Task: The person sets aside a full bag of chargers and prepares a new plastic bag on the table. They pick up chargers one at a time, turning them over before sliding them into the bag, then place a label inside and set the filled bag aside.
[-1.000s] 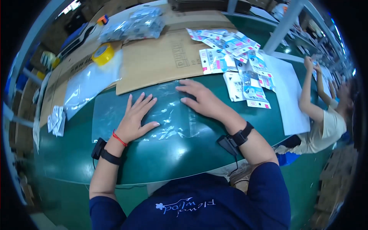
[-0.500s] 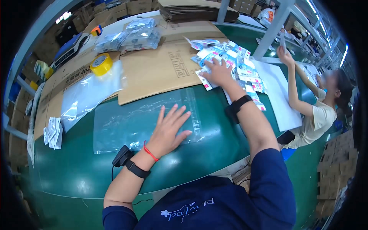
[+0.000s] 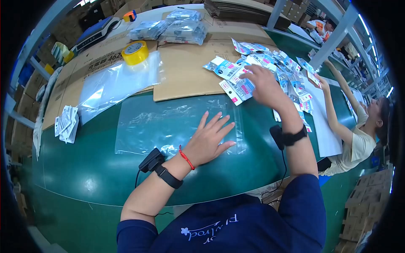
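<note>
My left hand lies flat with spread fingers on a large clear plastic bag, which rests on the green tabletop. Over a loose heap of small blue-and-white printed packets is my right hand. Its fingers are bent and apart, partly out of sight; I see no packet gripped between them. Just left of those fingers, a few packets overlap on the edge of the cardboard. Both my wrists carry black straps with small devices.
Flat cardboard covers the table's far side, bearing filled clear bags, a yellow tape roll and more clear bags. White packets lie at left. Beside a white board, a co-worker reaches across at right.
My right hand has drawn back from the heap, its fingers now more bent. Some packets have spread out leftward. The co-worker's raised hand has come down. The whole view has shifted.
</note>
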